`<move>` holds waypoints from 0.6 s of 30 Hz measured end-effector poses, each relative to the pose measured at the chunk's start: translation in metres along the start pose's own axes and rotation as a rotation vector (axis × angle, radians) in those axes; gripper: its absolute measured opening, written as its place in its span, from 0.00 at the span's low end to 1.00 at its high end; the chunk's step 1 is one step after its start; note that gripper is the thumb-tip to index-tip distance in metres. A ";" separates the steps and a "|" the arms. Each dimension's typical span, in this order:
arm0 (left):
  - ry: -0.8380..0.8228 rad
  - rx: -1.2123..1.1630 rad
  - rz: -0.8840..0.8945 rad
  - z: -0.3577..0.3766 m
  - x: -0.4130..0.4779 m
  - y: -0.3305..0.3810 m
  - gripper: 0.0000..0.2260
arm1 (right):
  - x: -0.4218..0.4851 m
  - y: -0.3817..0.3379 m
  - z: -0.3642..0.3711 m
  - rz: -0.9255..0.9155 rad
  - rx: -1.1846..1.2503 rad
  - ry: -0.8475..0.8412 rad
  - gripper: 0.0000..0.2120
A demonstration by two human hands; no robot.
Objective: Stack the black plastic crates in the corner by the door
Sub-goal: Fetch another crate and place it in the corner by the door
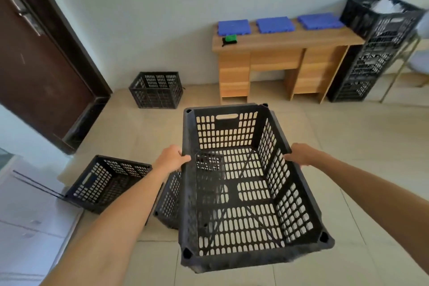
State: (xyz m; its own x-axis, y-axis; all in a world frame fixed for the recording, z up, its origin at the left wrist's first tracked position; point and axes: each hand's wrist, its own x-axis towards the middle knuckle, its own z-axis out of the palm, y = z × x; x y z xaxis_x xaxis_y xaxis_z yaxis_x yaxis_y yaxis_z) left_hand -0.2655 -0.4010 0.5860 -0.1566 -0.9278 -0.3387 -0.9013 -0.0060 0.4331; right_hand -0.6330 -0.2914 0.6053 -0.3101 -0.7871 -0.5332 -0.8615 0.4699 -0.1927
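Black slotted plastic crate (232,190), centre frame, carried level and open side up, likely for stacking. Dark brown door (34,65), upper left; a second black lattice crate (156,89) stands nearby. Left hand (173,158) and right hand (299,154) grip opposite rims, balancing the load.

The tiled floor (348,146) carries a far crate (156,89) at eleven o'clock and a near crate (106,183) at eight. The desk (285,39) at one holds blue pads (275,25).
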 end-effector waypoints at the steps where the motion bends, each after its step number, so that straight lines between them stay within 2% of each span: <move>1: -0.009 0.013 0.014 0.005 0.004 0.019 0.12 | 0.003 0.017 -0.006 0.011 0.007 0.011 0.21; 10: -0.052 0.080 0.110 0.023 0.078 0.164 0.11 | 0.069 0.120 -0.067 0.089 0.120 0.060 0.17; 18: -0.031 0.064 0.088 0.023 0.202 0.231 0.14 | 0.192 0.134 -0.144 0.063 0.121 0.040 0.17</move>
State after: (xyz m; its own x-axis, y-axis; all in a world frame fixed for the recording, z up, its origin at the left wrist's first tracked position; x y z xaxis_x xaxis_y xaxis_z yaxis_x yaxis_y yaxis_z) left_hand -0.5144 -0.5815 0.5982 -0.2473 -0.9119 -0.3275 -0.9075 0.0995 0.4081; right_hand -0.8662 -0.4370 0.5960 -0.3802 -0.7685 -0.5146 -0.7854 0.5621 -0.2593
